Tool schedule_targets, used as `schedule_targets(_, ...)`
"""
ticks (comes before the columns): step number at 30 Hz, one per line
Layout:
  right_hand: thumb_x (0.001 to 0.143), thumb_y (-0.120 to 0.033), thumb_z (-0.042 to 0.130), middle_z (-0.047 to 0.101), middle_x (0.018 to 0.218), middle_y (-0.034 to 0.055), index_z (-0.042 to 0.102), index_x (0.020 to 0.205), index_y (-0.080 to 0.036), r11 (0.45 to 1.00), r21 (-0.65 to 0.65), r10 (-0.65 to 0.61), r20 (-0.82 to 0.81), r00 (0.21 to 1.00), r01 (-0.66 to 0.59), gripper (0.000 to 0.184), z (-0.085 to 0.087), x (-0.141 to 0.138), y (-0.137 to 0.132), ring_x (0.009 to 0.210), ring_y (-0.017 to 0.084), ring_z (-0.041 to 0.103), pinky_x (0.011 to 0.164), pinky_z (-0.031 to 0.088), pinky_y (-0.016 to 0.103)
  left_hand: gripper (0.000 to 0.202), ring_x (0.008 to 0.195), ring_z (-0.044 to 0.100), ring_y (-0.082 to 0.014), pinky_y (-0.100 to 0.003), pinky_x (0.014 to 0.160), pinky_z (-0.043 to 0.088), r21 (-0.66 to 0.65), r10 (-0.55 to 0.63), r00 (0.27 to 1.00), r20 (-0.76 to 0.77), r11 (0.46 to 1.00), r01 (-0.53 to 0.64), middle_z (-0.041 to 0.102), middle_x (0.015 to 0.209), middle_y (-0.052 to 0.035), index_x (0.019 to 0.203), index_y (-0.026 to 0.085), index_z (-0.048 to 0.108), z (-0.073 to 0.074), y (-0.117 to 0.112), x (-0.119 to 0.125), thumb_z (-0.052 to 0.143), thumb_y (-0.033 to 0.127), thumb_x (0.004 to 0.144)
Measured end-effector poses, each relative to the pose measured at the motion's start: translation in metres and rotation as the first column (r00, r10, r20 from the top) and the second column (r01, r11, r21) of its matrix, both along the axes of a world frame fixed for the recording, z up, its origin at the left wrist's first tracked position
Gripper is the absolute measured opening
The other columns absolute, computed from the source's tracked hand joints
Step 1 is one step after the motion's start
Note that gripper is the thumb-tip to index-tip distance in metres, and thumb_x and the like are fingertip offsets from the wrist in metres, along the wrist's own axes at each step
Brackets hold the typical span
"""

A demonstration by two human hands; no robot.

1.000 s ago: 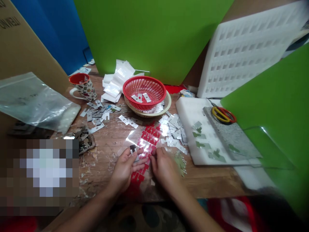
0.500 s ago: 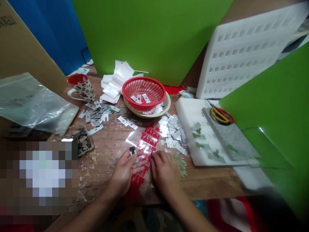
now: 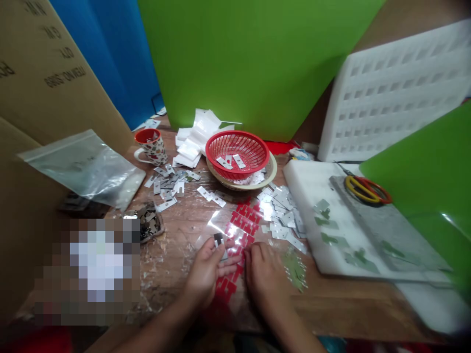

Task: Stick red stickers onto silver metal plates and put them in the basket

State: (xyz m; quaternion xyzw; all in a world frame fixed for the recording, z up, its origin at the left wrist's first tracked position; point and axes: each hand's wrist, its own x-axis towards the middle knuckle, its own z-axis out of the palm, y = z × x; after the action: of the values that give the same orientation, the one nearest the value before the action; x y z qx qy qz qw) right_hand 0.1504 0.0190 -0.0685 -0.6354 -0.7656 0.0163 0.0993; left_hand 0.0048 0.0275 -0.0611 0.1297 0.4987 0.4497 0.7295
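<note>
My left hand (image 3: 206, 272) pinches a small metal plate (image 3: 219, 241) with a dark patch, held just above a clear sheet of red stickers (image 3: 241, 226) on the wooden table (image 3: 176, 220). My right hand (image 3: 265, 274) rests knuckles-up on that sheet, its fingertips curled down onto the red stickers beside the left hand. What its fingers grip is hidden. A pile of small silver plates (image 3: 278, 208) lies just beyond the right hand.
A red basket (image 3: 237, 152) holding a few plates sits in a beige bowl behind. A mug (image 3: 150, 146), white packets (image 3: 195, 137), another plate pile (image 3: 167, 181), a plastic bag (image 3: 86, 166), white foam pad (image 3: 312, 196), scissors (image 3: 366, 190) and green boards surround.
The camera has shifted, so everything sits further right and lower in view. Both hands stay together on the red sticker sheet, the left still holding the plate.
</note>
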Motion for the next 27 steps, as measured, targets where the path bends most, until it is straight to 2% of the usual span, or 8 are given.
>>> schedule_targets(4,0.092,-0.020,0.046,0.059,0.085,0.0106,0.055,0.086,-0.018,0.995,-0.092,-0.042,-0.085,0.995,0.034,0.012,0.000,0.003,0.007,0.077,0.025,0.056,0.070,0.040,0.035,0.039,0.094,0.070,-0.0284,-0.034,0.073,0.055,0.013,-0.002,1.000,0.001,1.000,0.002,0.059,0.127,-0.0177,0.102,0.018,0.053,-0.002,0.000,0.000,0.071,0.040,0.075)
schedule_targets(7,0.092,-0.020,0.045,0.058,0.085,0.0108,0.054,0.084,-0.017,0.992,-0.129,-0.028,-0.099,0.995,0.015,0.013,-0.001,0.006,0.012,0.071,0.023,0.055,0.064,0.041,0.034,0.039,0.092,0.070,-0.0279,-0.035,0.075,0.055,0.020,-0.006,1.000,0.000,1.000,0.006,0.060,0.127,-0.0174,0.102,0.018,0.053,-0.002,0.000,0.000,0.071,0.041,0.075)
schedule_targets(14,0.092,-0.012,0.041,0.056,0.086,0.0117,0.053,0.085,-0.017,0.995,0.039,0.088,-0.004,0.996,-0.088,0.014,-0.009,0.007,0.003,0.079,0.027,0.052,0.070,0.044,0.039,0.031,0.090,0.071,-0.0260,-0.032,0.073,0.056,0.011,-0.022,1.000,-0.010,1.000,0.023,0.061,0.124,-0.0159,0.102,0.017,0.052,-0.001,0.000,-0.001,0.066,0.036,0.080)
schedule_targets(20,0.093,-0.012,0.042,0.057,0.107,0.0144,0.054,0.096,-0.016,0.980,0.109,0.184,-0.139,0.973,-0.169,0.013,-0.010,0.014,-0.001,0.097,0.028,0.052,0.086,0.045,0.043,0.030,0.087,0.072,-0.0244,-0.032,0.070,0.057,0.017,-0.053,0.997,-0.052,0.998,0.054,0.061,0.126,-0.0155,0.104,0.018,0.051,0.002,0.001,-0.002,0.066,0.032,0.081)
schedule_targets(22,0.093,-0.016,0.045,0.058,0.111,0.0144,0.054,0.107,-0.015,0.980,0.128,0.180,-0.209,0.961,-0.155,0.016,-0.011,0.017,-0.001,0.102,0.028,0.053,0.089,0.046,0.043,0.032,0.085,0.072,-0.0241,-0.032,0.068,0.058,0.033,-0.057,0.997,-0.056,0.998,0.059,0.060,0.126,-0.0162,0.103,0.017,0.051,0.003,0.001,-0.001,0.066,0.034,0.080)
schedule_targets(25,0.093,-0.021,0.049,0.059,0.118,0.0154,0.048,0.126,-0.013,0.986,0.125,0.137,-0.249,0.959,-0.108,0.034,-0.011,0.018,-0.002,0.107,0.029,0.052,0.092,0.046,0.044,0.033,0.083,0.072,-0.0234,-0.032,0.067,0.058,0.059,-0.060,0.996,-0.072,0.996,0.064,0.059,0.127,-0.0172,0.102,0.016,0.051,0.003,0.000,-0.001,0.067,0.036,0.079)
schedule_targets(27,0.092,-0.019,0.050,0.060,0.118,0.0140,0.052,0.123,-0.014,0.986,0.118,0.146,-0.234,0.961,-0.121,0.031,-0.009,0.017,-0.003,0.105,0.028,0.053,0.092,0.046,0.044,0.035,0.082,0.072,-0.0231,-0.032,0.067,0.058,0.063,-0.066,0.995,-0.078,0.995,0.071,0.059,0.127,-0.0174,0.102,0.016,0.051,0.002,0.000,-0.001,0.068,0.037,0.079)
